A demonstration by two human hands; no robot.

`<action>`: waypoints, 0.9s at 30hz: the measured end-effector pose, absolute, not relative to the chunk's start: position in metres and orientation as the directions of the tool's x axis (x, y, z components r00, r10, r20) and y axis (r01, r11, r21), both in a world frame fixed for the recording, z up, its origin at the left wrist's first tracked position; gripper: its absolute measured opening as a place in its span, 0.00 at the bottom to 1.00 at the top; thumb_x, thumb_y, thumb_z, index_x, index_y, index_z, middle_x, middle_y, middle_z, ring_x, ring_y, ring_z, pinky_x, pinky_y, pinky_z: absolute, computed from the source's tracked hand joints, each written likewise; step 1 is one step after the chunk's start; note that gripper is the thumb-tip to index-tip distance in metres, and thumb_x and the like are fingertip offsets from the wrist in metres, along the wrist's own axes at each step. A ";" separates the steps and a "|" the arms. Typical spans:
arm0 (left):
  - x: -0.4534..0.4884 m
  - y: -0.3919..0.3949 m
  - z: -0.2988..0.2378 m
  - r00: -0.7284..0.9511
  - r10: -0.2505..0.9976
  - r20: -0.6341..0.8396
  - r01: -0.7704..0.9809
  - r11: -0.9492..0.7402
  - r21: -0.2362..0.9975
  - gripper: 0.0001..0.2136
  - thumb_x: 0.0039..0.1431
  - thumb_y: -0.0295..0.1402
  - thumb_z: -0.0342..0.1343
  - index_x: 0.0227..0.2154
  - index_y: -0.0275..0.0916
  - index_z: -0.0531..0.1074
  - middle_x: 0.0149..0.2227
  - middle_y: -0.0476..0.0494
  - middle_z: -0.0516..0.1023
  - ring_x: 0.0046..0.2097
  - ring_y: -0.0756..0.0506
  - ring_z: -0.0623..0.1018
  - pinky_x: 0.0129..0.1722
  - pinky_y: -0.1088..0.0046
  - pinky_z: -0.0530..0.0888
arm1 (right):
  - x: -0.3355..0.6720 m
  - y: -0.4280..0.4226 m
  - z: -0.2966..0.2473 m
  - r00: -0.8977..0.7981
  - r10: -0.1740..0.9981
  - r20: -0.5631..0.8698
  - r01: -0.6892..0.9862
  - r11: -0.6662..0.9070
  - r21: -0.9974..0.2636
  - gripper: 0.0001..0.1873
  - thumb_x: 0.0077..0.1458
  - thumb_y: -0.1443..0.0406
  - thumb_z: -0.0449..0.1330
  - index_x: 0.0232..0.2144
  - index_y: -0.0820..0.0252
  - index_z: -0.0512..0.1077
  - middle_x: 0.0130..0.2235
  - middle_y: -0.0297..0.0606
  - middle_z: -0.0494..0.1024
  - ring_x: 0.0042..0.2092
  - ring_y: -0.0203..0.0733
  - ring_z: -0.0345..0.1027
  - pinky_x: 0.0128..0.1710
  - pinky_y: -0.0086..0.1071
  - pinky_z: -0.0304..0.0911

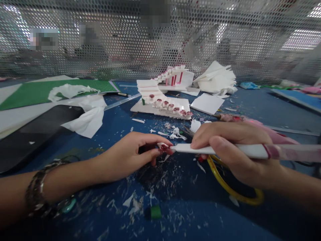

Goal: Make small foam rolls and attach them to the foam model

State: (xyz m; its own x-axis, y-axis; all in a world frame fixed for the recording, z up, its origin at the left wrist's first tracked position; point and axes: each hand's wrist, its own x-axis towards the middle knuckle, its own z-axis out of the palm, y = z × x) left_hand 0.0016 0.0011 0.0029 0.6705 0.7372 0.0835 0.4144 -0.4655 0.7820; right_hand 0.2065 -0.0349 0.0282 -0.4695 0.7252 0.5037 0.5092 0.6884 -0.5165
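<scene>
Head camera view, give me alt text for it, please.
The right hand holds a white pen-shaped tool, its tip at a small red and white piece pinched in the left hand. White scraps litter the blue table; beyond stands a white model dotted with red.

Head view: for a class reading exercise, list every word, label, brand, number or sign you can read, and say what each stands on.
None can be read.
White pen-shaped tool in the right hand: no lettering visible.
Black flat object: no legible marking.
Crumpled blue item: too small and blurred to tell.
Beyond the perforated screen: too blurred to read.
</scene>
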 end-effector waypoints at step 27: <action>0.001 0.001 0.002 0.693 0.713 0.102 0.389 -0.490 0.780 0.12 0.53 0.24 0.47 0.37 0.37 0.73 0.18 0.54 0.69 0.21 0.56 0.69 0.22 0.87 0.66 | 0.211 -0.034 0.024 -0.519 0.681 0.517 0.451 0.732 -0.511 0.12 0.56 0.65 0.47 0.26 0.60 0.68 0.25 0.34 0.72 0.27 0.31 0.66 0.25 0.25 0.60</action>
State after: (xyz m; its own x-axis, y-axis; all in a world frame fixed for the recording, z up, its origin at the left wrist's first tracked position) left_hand 0.0009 0.0007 0.0025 0.6935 0.7132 0.1018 0.3892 -0.4898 0.7802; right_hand 0.2111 -0.0335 0.0243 -0.5192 0.6809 0.5165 0.4510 0.7316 -0.5112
